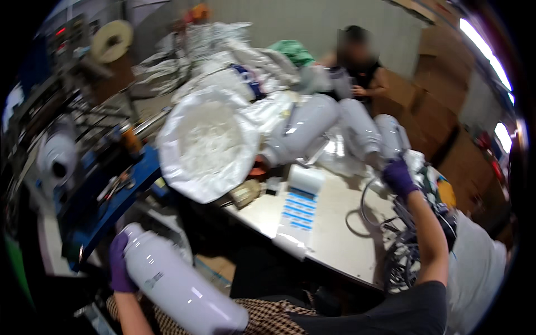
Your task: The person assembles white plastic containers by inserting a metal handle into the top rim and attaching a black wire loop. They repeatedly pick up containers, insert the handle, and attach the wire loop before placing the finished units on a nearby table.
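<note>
My left hand (119, 264), in a purple glove, is wrapped round the neck end of a large glossy pale grey bottle-shaped plastic piece (181, 282). This piece slants down across my lap, with a small dark print on its side. My right hand (400, 177), also gloved in purple, reaches out to the far right of the white table (346, 245). It is beside the lower end of another pale grey bottle-shaped piece (391, 134) and above a heap of grey plastic strips (403, 254). Its fingers are blurred, so their grip is unclear.
More grey bottle-shaped pieces (310, 125) lie at the table's back. A roll of blue-marked labels (301, 204) hangs over the front edge. Left stand a white sack of pale scraps (209, 137) and a machine with a blue plate (114, 212). Another person (360, 67) works across the table.
</note>
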{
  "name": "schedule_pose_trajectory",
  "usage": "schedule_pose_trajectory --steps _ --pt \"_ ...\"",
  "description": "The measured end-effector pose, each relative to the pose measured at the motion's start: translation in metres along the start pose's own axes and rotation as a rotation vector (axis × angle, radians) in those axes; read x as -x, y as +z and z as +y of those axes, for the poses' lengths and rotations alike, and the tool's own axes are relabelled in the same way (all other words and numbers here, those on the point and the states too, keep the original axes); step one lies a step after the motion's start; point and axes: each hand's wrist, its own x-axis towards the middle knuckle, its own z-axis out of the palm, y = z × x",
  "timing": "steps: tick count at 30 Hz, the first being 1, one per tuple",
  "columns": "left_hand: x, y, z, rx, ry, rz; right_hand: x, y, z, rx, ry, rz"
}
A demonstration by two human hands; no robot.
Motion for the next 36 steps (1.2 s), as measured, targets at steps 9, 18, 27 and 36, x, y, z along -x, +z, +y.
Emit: schedule_pose_trajectory --steps 9,18,27,36 --pt "0.002 0.051 0.03 -0.03 0.111 -0.21 -0.1 -0.198 -0.189 -2.475 0.263 0.579" --pt "0.024 0.059 0.06 -0.133 0.234 -0.352 -0.145 -0.39 -0.435 -2.842 -0.452 -0.48" --pt "0.033 0.045 0.049 0.023 0.22 -0.373 -0.121 -0.413 -0.44 -1.442 -1.39 1.439" --pt "0.021 0.045 0.041 -0.083 0.351 -0.238 -0.142 -0.408 -0.494 -2.809 0.036 -0.13"
